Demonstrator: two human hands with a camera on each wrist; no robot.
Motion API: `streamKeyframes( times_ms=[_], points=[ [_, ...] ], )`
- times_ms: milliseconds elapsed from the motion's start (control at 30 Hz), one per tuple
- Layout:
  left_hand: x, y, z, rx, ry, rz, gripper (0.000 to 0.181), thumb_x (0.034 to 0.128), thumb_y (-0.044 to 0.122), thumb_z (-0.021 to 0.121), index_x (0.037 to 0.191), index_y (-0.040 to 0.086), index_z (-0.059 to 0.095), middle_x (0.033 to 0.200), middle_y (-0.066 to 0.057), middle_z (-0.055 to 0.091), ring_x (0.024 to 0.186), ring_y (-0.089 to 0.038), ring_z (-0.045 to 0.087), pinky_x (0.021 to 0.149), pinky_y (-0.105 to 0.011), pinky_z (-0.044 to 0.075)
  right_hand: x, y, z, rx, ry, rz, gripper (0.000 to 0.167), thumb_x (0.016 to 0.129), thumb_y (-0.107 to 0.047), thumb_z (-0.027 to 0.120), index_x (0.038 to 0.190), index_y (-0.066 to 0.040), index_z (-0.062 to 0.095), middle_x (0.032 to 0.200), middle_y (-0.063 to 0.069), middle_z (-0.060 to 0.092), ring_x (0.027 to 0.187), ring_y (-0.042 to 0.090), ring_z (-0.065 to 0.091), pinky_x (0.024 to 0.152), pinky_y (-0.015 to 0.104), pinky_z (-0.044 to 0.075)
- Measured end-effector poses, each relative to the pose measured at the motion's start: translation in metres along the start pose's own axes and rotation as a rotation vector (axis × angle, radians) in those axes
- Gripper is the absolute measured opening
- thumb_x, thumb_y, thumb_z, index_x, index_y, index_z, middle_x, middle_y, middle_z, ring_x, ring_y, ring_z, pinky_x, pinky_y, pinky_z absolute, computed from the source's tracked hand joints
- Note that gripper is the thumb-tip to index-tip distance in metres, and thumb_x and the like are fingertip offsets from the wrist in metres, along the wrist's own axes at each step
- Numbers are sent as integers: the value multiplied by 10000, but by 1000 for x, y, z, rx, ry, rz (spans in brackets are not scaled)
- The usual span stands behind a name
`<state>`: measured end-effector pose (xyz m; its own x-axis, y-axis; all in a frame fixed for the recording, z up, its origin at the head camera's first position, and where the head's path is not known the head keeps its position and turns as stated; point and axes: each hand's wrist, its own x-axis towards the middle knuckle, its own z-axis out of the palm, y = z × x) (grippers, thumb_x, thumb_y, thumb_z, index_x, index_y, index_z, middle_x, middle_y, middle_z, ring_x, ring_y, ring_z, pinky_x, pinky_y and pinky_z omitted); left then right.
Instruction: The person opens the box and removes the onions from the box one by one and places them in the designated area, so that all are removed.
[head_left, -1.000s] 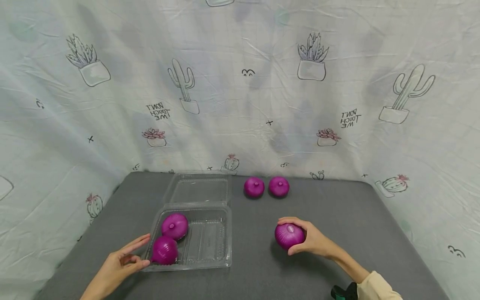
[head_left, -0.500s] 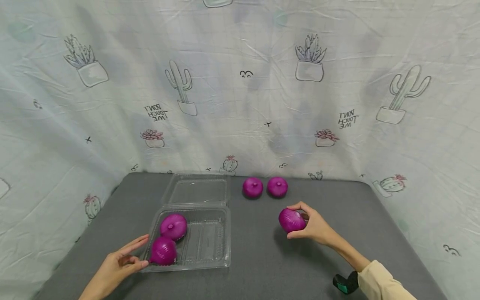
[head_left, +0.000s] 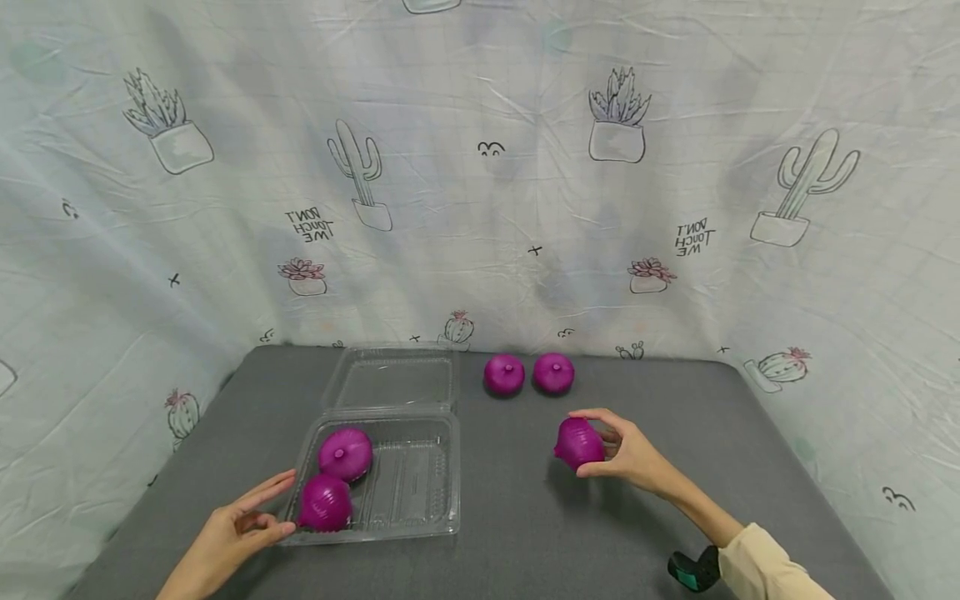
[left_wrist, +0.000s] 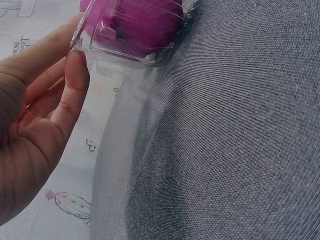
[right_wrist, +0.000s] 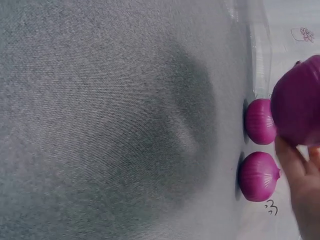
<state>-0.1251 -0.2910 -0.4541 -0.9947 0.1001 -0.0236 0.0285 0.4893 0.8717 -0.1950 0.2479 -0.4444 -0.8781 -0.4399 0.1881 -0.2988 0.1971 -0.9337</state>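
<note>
My right hand (head_left: pixel 630 454) grips a purple onion (head_left: pixel 579 443) above the table, its pointed tip turned left. In the right wrist view, that onion (right_wrist: pixel 300 102) fills the right edge, clear of the table surface. At the left, my left hand (head_left: pixel 228 533) pinches the near-left rim of a clear plastic clamshell container (head_left: pixel 405 533). The left wrist view shows thumb and finger on that rim (left_wrist: pixel 77 42). Two onions lie inside along the container's left side: one farther back (head_left: pixel 346 454), one in the near corner (head_left: pixel 326 503).
Two more onions, a left one (head_left: pixel 504 375) and a right one (head_left: pixel 553 373), sit side by side at the table's back. The container's lid (head_left: pixel 396 379) lies folded open behind its base. A patterned curtain (head_left: pixel 510 192) encloses the grey table (head_left: pixel 510 533).
My right hand has raised the onion and moved it slightly away from me, turning it so its tip points left. The left hand keeps its hold on the rim.
</note>
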Motion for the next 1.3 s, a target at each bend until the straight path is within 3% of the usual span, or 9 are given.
streamKeyframes(
  times_ms=[133,267,433,567,733,1000,1167,1300],
  points=[
    [0,-1,-1,-4,-4,-5,630,844,134,736,1377,-63,465,1159,413,438,657,-108,567,618,-253,492,0,3,2,75,16,-69,633,731,57,794,1277,44,475,1242,219,493,1022,194,627,738,375,550],
    [-1,-1,-1,-7,-3,13,623,848,120,730,1376,-71,460,1170,409,442,663,-104,571,622,-248,496,-1,5,3,72,60,-123,588,722,84,786,1221,80,475,1215,121,553,1046,117,602,747,353,548],
    [-1,-2,-1,-1,4,19,620,842,118,736,1368,-74,470,1168,409,444,659,-98,566,613,-246,492,-2,5,5,76,84,-103,572,712,89,792,1191,60,481,1235,131,549,1078,99,586,759,350,545],
    [0,-2,0,0,9,8,624,837,123,741,1366,-73,474,1168,410,442,661,-101,565,612,-245,490,-2,2,7,82,79,-98,643,754,66,771,1300,8,438,1263,208,494,1129,112,563,777,366,541],
    [1,-2,0,-1,15,-12,634,831,136,749,1370,-59,478,1169,408,439,665,-104,564,617,-244,490,-2,1,9,91,39,-102,661,825,39,716,1407,-19,409,1334,178,442,1179,119,527,817,356,528],
    [1,-1,1,1,13,-32,637,828,149,752,1369,-55,484,1216,353,465,670,-109,565,624,-247,492,-3,1,9,97,74,-110,607,747,78,772,1245,38,428,1281,157,485,1114,143,584,807,345,530],
    [2,-1,0,8,9,-53,622,828,168,754,1375,1,507,1313,188,519,680,-117,573,639,-251,496,-3,-1,8,21,-4,-139,676,784,44,750,1348,-11,380,1308,197,408,1133,158,538,819,334,525],
    [2,-2,0,10,7,-62,620,832,168,751,1379,9,505,1329,166,518,682,-114,570,640,-252,495,-5,-1,4,-71,-71,-186,636,815,12,735,1384,-28,452,1327,193,397,1171,154,492,833,334,519]
  ],
)
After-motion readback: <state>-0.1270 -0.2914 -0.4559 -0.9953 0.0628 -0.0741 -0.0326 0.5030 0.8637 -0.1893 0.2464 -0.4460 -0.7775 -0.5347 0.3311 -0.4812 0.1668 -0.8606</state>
